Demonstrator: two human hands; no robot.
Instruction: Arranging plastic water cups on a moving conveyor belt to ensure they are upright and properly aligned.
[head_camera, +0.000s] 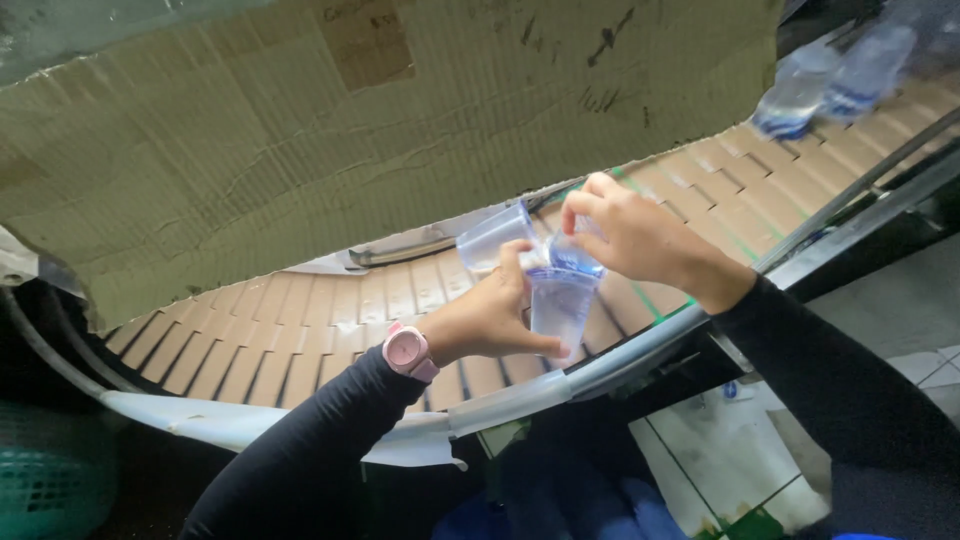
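My left hand (490, 315) grips a clear plastic cup (560, 305) from its side, above the curved slatted conveyor belt (280, 340). My right hand (630, 235) pinches the cup's blue-and-white foil lid (572, 258) at its top rim. Just behind them a second clear cup (490, 238) lies tilted on the belt, touching my left fingers. A pink wristwatch (408, 352) sits on my left wrist, and both arms wear dark sleeves.
A large brown cardboard sheet (350, 130) hangs over the belt and hides its far part. Several more sealed clear cups (830, 80) lie on the belt at the top right. A grey guard rail (620, 360) edges the belt. A green basket (50, 480) stands at the lower left.
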